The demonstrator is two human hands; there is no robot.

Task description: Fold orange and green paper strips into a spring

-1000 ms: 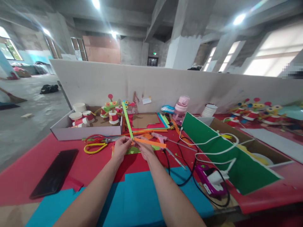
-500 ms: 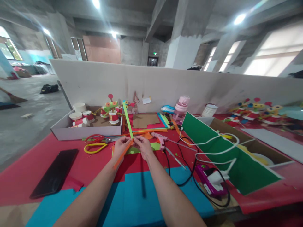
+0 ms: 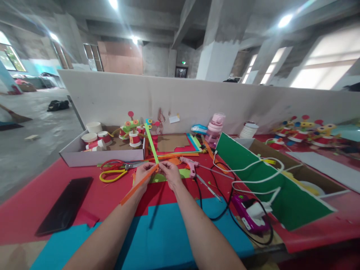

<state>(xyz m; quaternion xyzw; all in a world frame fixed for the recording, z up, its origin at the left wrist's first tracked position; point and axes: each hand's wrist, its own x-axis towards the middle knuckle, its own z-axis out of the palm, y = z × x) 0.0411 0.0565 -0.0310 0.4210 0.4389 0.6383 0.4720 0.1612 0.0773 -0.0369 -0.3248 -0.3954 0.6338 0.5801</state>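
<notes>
Both hands meet over the red table covering, pinching two paper strips where they cross. My left hand (image 3: 144,174) is closed on the strips from the left. From the right, my right hand (image 3: 170,173) pinches the same joint with thumb and fingers. A green paper strip (image 3: 152,143) rises up and away from the fingertips. An orange paper strip (image 3: 137,186) slants down to the left across my left wrist. Whether the strips are glued or folded at the joint is hidden by the fingers. Just right of the hands lies a pink glue gun (image 3: 192,167).
Yellow-and-red-handled scissors (image 3: 114,175) and a black phone (image 3: 65,206) lie left. A box (image 3: 104,159) holds paper cups and a paper-cup figure. Blue paper (image 3: 168,232) lies in front. Right are a purple power strip (image 3: 250,217), cables and a green-sided box (image 3: 270,183).
The orange strip's loose end has swung outward to the left and now reaches lower over my left wrist. The hands and the green strip have hardly moved.
</notes>
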